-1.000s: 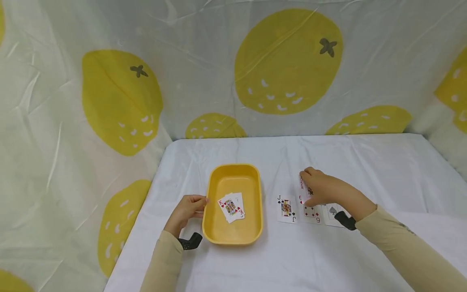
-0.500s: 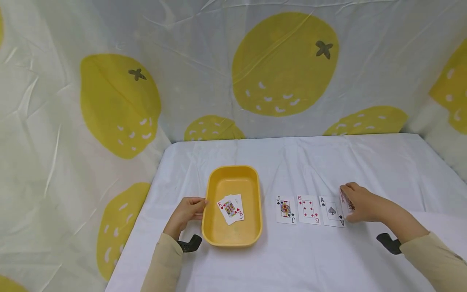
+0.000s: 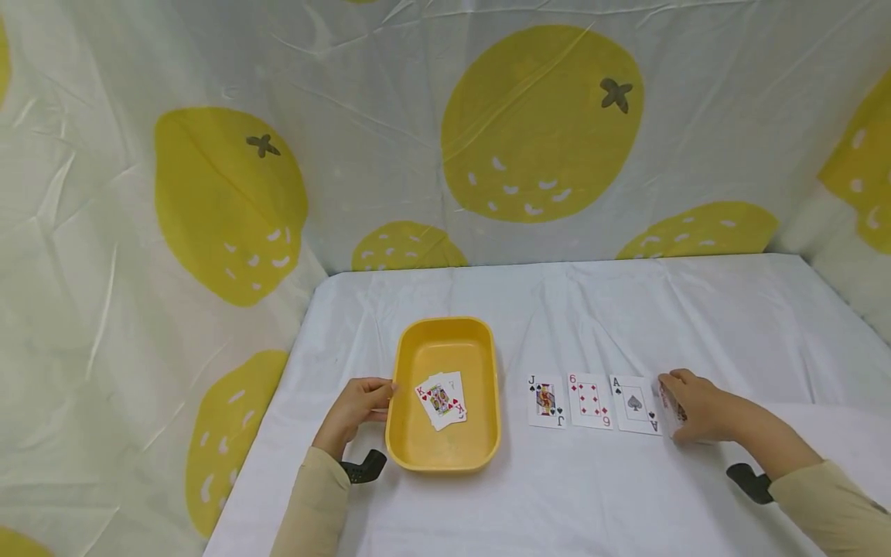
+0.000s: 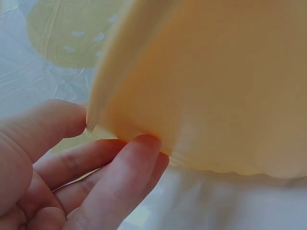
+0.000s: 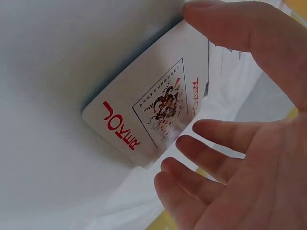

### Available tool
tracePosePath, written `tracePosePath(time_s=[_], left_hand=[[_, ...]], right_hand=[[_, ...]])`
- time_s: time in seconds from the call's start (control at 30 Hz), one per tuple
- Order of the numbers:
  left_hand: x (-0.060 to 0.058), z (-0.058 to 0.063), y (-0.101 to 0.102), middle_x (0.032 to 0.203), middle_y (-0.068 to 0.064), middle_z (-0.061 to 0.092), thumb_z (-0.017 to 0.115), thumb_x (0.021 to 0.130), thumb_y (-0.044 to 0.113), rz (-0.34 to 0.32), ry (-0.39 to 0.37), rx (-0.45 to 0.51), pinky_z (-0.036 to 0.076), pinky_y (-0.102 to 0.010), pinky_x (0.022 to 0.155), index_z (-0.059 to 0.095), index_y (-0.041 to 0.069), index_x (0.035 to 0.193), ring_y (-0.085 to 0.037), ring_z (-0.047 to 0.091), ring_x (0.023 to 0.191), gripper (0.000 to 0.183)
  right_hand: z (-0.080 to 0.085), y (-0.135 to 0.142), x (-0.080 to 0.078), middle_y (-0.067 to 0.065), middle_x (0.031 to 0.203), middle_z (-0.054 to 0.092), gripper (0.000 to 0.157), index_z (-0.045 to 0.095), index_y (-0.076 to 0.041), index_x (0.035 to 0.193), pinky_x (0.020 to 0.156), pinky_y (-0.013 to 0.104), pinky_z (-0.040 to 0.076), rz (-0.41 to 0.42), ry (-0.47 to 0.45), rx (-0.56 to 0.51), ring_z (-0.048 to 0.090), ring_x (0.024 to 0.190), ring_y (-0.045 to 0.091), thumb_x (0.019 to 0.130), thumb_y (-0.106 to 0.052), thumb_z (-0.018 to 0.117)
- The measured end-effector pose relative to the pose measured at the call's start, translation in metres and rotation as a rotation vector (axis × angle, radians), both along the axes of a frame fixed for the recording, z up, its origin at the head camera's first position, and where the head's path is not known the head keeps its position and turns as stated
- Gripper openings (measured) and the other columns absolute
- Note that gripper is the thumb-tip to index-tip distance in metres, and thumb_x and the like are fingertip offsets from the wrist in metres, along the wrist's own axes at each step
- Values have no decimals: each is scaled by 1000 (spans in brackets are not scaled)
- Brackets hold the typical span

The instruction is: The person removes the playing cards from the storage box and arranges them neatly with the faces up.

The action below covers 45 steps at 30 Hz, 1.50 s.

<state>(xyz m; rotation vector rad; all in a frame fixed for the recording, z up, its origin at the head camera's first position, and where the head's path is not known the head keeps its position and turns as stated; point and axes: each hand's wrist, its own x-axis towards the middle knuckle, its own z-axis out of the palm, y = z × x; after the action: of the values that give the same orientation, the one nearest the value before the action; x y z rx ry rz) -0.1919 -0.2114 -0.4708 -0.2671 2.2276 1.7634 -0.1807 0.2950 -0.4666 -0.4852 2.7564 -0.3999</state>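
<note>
My left hand (image 3: 358,406) pinches the left side of a yellow plastic tray (image 3: 493,387). In the left wrist view the thumb is at the tray's rim and the other fingers (image 4: 139,158) lie against its outer wall. Inside the tray, a king of hearts (image 3: 438,397) overlaps another playing card. My right hand (image 3: 713,410) hovers around a joker card (image 5: 165,105) that lies face up on the white cloth. The thumb (image 5: 216,21) is at one corner of the joker, while the loosely bent fingers (image 5: 211,158) stand just off its opposite long edge.
Left of the joker, a jack of spades (image 3: 546,401), a six of diamonds (image 3: 590,400) and an ace of spades (image 3: 635,402) lie in a row. White cloth (image 3: 557,495) covers the table. A lemon-print curtain (image 3: 390,139) hangs behind and at the left.
My right hand has carried the joker rightward from above the six of diamonds, lowered it beside the ace of spades and loosened its fingers. My left hand stays on the tray.
</note>
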Motion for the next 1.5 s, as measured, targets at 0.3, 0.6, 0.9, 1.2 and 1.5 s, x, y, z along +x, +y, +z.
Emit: tracePosePath(time_s=[0.3,0.6,0.9,1.2,1.5], left_hand=[[0,2,0,87,-16,65,61,86,14,-12,1,3,55,-34,61,62,-10,103,-19,62,68,30],[-2,0,1,85,-14,64,61,86,14,-19,10,10,55,-34,60,61,-11,103,-19,62,68,31],[-2,1,2,83,-10,64,63,84,16,-2,5,0,55,-34,61,63,-9,101,-18,62,67,30],[-2,1,3,85,-14,65,62,85,15,-4,0,2,55,-35,60,63,-8,102,-22,64,69,28],[-2,-1,3,88,-16,65,62,85,17,-11,8,9,55,-36,60,62,-9,103,-23,64,70,31]], right_hand=[[8,-14,-6,34,124,35,80,36,15,125,88,60,34,29,62,-6,36,110,49,66,-21,76],[28,-62,-21,31,128,37,73,38,12,127,95,55,31,153,192,-38,35,117,45,76,-28,70],[49,-124,-38,26,131,38,71,36,9,130,98,49,31,319,270,-98,35,120,40,80,-31,67],[73,-195,-49,22,131,39,72,37,8,130,102,43,29,487,349,-124,37,120,35,80,-33,67],[81,-246,-54,18,131,40,71,38,6,131,104,37,27,582,343,-118,36,121,30,80,-36,66]])
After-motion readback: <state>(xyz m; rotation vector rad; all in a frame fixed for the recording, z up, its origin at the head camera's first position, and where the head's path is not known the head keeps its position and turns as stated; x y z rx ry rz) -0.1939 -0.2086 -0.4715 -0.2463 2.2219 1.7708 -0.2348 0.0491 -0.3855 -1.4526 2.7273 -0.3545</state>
